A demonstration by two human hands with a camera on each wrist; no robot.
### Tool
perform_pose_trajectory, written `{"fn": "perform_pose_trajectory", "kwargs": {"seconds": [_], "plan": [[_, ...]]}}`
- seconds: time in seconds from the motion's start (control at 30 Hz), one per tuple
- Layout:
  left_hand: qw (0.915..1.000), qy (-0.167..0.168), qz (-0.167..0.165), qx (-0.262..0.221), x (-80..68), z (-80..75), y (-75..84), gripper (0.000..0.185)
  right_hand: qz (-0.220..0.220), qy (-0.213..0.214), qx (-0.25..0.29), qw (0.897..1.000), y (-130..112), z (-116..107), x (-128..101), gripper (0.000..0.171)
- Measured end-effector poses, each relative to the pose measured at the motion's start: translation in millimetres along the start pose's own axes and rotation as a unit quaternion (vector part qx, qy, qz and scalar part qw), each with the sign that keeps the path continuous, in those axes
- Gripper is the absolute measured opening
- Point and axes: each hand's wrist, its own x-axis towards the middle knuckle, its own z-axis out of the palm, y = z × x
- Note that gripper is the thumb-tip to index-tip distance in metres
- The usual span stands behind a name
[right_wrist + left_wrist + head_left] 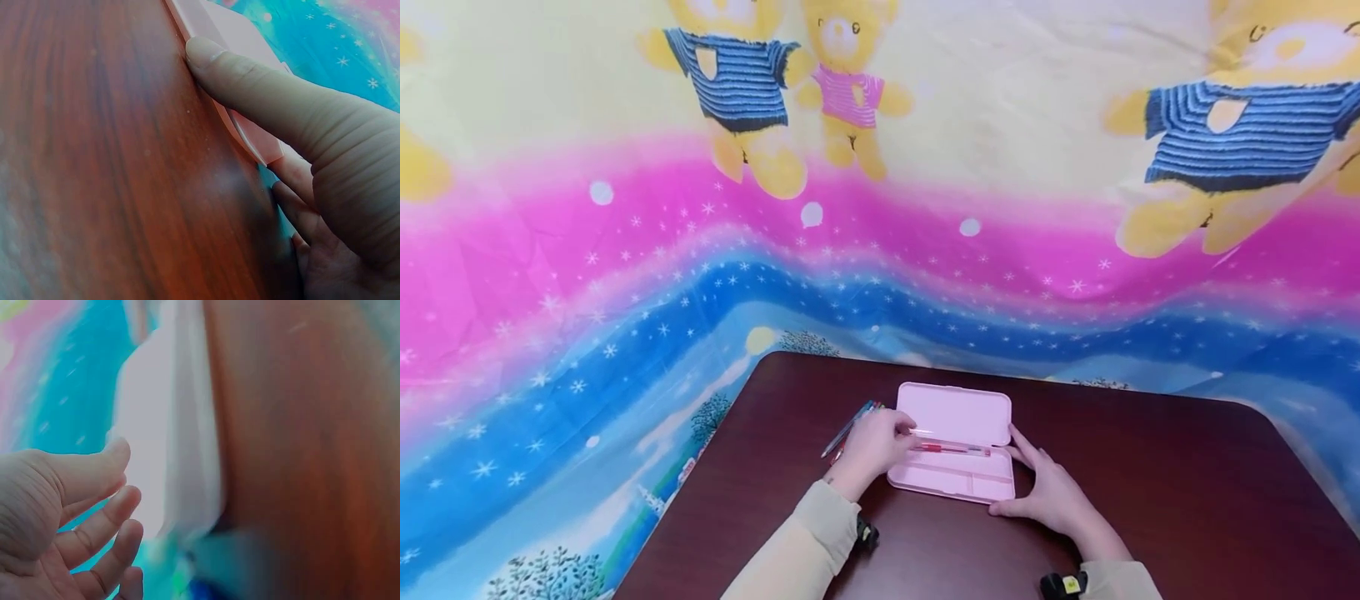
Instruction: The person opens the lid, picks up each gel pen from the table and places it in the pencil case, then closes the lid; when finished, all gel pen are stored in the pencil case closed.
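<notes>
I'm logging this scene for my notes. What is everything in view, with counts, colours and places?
pencil case: one, pink, open, mid-table.
red pen: one, red, lying in the pencil case.
pens: a few, mixed colours, on the table left of the case; exact count unclear.
table: one, dark brown wood.
cloth backdrop: one, pink, blue and yellow, printed with teddy bears, behind the table.
sleeves: two, beige.
left hand: at the red pen's left end; grip unclear.
right hand: fingers straight, against the case's right edge.
</notes>
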Motion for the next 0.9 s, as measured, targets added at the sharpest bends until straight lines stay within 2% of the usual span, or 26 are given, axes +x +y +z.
{"fn": "perform_pose_trajectory", "kwargs": {"seconds": [0.07,0.17,0.23,0.33,0.43,0.67,0.9], "plan": [[0.9992,0.03,-0.014,-0.022,-3.3,-12.0,-10.0,0.02,-0.001,0.002,-0.005,1.0,0.4,-1.0,-3.2,0.146],[0.9962,0.064,-0.053,-0.028,-7.4,-33.7,-28.4,0.023,-0.013,0.006,-0.003,1.0,-1.2,-2.0,-4.0,0.145],[0.9941,0.066,-0.082,-0.023,-9.9,-46.4,-40.3,0.026,-0.018,0.007,-0.002,1.0,-2.1,-2.4,-3.5,0.145],[0.9914,0.046,-0.122,-0.013,-13.2,-56.5,-55.2,0.03,-0.013,0.009,-0.001,1.0,-2.8,-2.7,-3.5,0.145],[0.989,0.017,-0.147,0.004,-15.5,-57.9,-65.4,0.033,-0.01,0.009,-0.003,1.0,-2.1,-3.1,-3.6,0.145],[0.9856,-0.033,-0.159,0.048,-18.2,-51.3,-76.0,0.036,-0.012,0.006,0.005,1.0,0.4,-3.3,-4.5,0.145],[0.9866,-0.026,-0.157,0.035,-12.4,-38.6,-83.1,0.035,-0.011,0.01,0.005,1.0,-0.7,-0.9,-4.2,0.145]]}}
